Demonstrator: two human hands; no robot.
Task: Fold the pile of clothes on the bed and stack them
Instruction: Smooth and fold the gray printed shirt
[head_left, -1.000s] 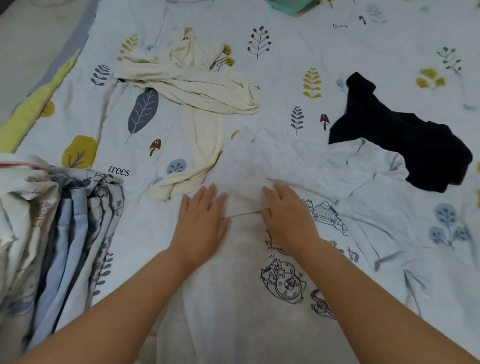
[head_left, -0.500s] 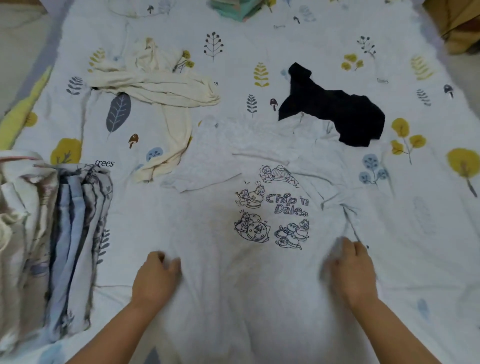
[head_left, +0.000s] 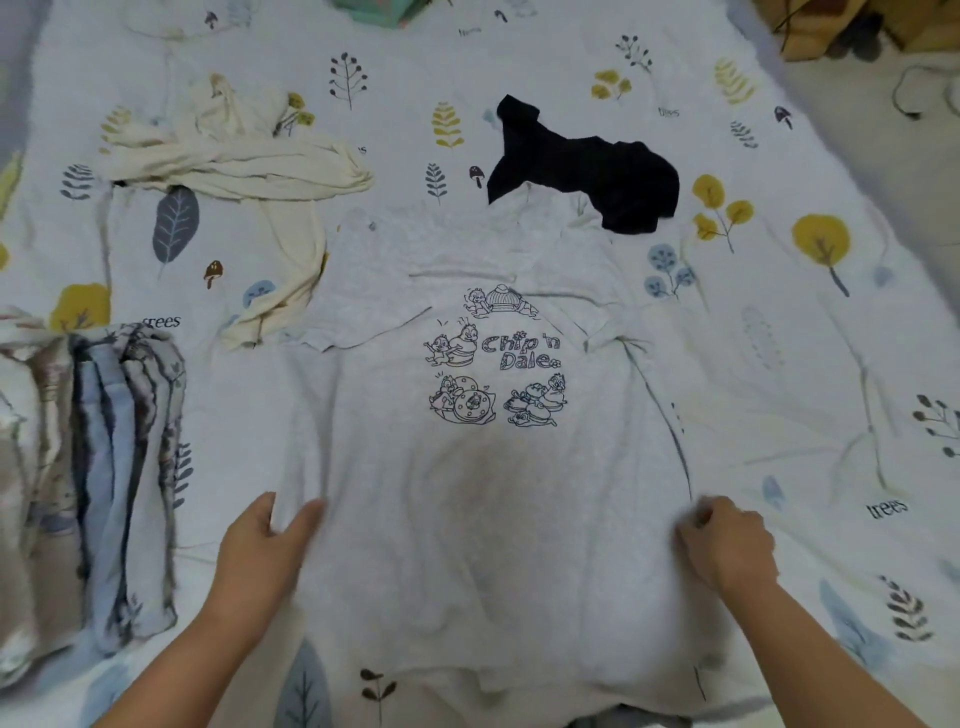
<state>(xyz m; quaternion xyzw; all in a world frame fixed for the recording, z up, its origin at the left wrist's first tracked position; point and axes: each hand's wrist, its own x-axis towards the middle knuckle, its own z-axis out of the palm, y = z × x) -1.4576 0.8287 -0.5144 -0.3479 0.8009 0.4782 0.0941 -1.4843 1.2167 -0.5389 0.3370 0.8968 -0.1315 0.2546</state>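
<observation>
The grey tee (head_left: 483, 467) lies print-up mid-bed (head_left: 779, 364), left hand (head_left: 265, 540) pinching 1 side edge and right hand (head_left: 727, 545) curled on the other, so I'd tug both grips outward evenly to flatten wrinkles before folding.

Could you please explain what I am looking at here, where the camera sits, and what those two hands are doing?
There is no machine here: a person wears a camera on the head, so the picture looks forward and down over their own arms onto a bed with a leaf-printed sheet. Spread flat in front of them is a pale grey Chip 'n Dale T-shirt. The left hand grips its left edge and the right hand grips its right edge. Further away lie a crumpled cream garment and a black garment, both unfolded. At the left edge is a stack of folded clothes. Something teal shows at the top, too cropped to name.
</observation>
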